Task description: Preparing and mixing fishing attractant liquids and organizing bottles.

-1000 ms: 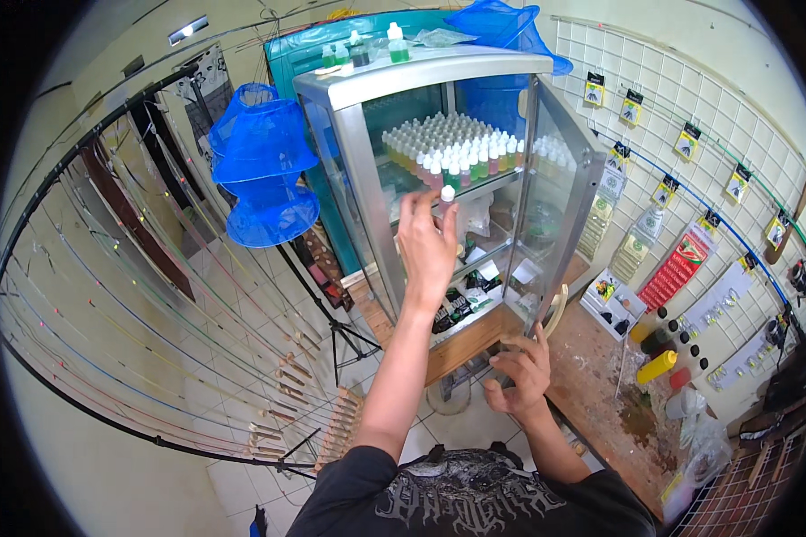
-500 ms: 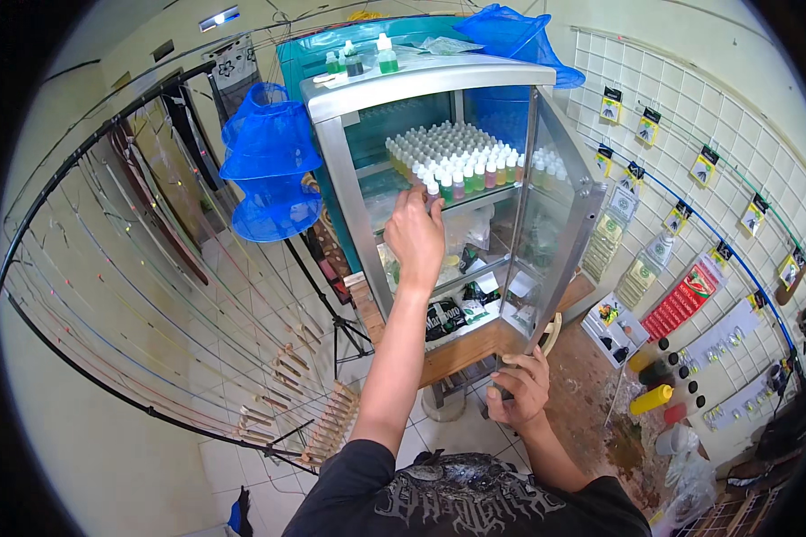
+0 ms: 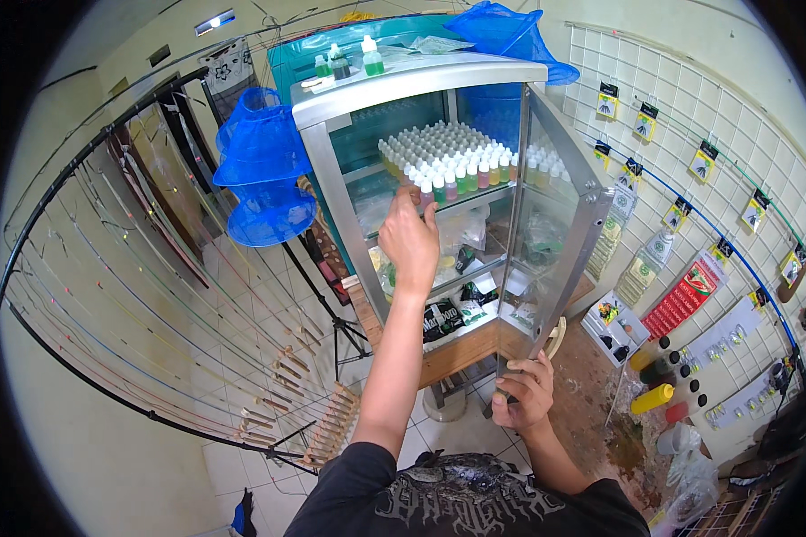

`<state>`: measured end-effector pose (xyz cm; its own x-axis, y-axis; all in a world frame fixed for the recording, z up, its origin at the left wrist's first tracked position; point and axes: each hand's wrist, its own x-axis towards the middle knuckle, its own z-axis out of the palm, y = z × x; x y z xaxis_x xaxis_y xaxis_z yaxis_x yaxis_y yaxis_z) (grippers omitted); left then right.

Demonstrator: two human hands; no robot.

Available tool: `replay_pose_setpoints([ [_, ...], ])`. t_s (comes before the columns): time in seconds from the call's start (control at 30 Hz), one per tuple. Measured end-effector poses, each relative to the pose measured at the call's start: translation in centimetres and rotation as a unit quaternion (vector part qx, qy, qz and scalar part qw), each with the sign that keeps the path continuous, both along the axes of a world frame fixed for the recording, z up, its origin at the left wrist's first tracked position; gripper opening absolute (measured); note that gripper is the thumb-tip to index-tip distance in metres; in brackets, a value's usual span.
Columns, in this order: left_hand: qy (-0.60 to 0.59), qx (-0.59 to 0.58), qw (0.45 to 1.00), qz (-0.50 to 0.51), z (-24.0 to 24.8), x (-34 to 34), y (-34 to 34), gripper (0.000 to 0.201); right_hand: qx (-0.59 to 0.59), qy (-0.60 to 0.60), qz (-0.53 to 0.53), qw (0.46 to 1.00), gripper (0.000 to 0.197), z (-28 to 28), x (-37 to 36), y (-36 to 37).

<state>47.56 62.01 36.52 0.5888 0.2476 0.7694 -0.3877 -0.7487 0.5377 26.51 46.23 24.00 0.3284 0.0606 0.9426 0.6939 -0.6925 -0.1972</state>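
My left hand [image 3: 409,243] reaches into the open glass-fronted cabinet [image 3: 336,192]. Its thumb and fingers close around a small white-capped dropper bottle [image 3: 426,191] at the front left corner of a tight block of similar bottles [image 3: 452,143]. Liquids in the front row are green, pink and amber. Below the lower corner of the swung-out glass door [image 3: 560,224], my right hand [image 3: 527,394] has its fingers curled around something small and dark, mostly hidden by them.
Several dropper bottles [image 3: 372,55] stand on the cabinet top. Blue mesh nets [image 3: 264,170] hang at its left, beside a curved rack of rods [image 3: 72,358]. Packets hang on a wire grid [image 3: 681,116] at right, above a yellow bottle [image 3: 652,398] on a stained brown surface.
The view has shifted slightly, so the cabinet sits a little further left. My left hand stays at the same corner bottle; the right hand remains curled below the door.
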Motion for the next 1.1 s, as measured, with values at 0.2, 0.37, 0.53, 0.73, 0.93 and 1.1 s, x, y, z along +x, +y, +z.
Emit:
replay_pose_setpoints([
  [0.2,-0.024,-0.005,1.0,-0.018,-0.4,-0.1,0.1,0.038,0.012,-0.009,0.016,1.0,0.015,-0.3,-0.1,-0.1],
  [0.37,-0.079,0.008,0.996,-0.037,-0.9,-0.8,0.5,0.044,0.014,0.002,0.029,0.999,0.029,-0.9,-0.4,-0.2],
  [0.53,-0.022,-0.083,0.985,-0.149,-2.6,-3.0,0.7,0.043,0.018,0.011,0.024,0.999,0.029,-1.6,-0.7,-0.1],
  [0.73,-0.006,-0.127,0.967,-0.222,-7.7,-5.7,2.4,0.031,0.024,0.051,0.024,0.998,0.028,-3.2,-1.7,0.5],
  [0.93,0.179,-0.141,0.91,-0.345,-12.2,-9.5,5.8,0.025,0.046,0.1,0.049,0.993,0.028,-4.6,-2.0,2.1],
  [1.1,0.239,-0.152,0.87,-0.404,-15.3,-11.7,8.2,0.026,0.096,0.131,0.108,0.981,0.027,-5.7,-1.0,3.8],
])
